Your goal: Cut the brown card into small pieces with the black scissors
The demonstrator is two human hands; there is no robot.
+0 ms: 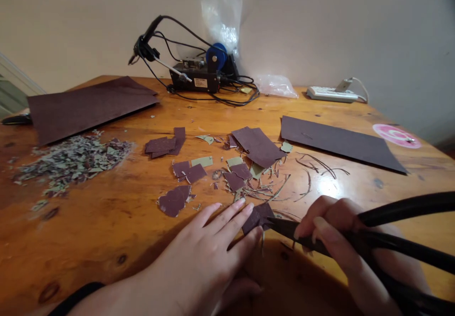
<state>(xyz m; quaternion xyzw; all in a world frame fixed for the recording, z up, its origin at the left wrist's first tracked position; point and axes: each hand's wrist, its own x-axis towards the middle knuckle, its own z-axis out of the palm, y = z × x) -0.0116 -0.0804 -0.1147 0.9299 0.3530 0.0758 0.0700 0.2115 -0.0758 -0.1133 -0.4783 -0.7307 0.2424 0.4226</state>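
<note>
My left hand (pixel 209 240) lies with fingers stretched out, its fingertips on a small dark maroon square (pixel 259 217) of stiff sheet, holding nothing in a grip. In my right hand (pixel 341 230) are black scissors (pixel 313 242), gripped around the blades. Their pointed tip rests on the square, and the handles stick out to the right. Just beyond my left fingers are several cut pieces (pixel 237 176), maroon on one face and pale green on the other. A piece with a wavy edge (pixel 175 200) sits left of them.
Shredded scraps (pixel 78 162) form a heap at the left, below large maroon sheets (pixel 92 105). A long dark strip (pixel 337 140) and a round pink sticker (pixel 396 136) are at the right. Behind stand a black soldering station (pixel 195 79), plastic bags (pixel 223 17) and a power strip (pixel 332 94).
</note>
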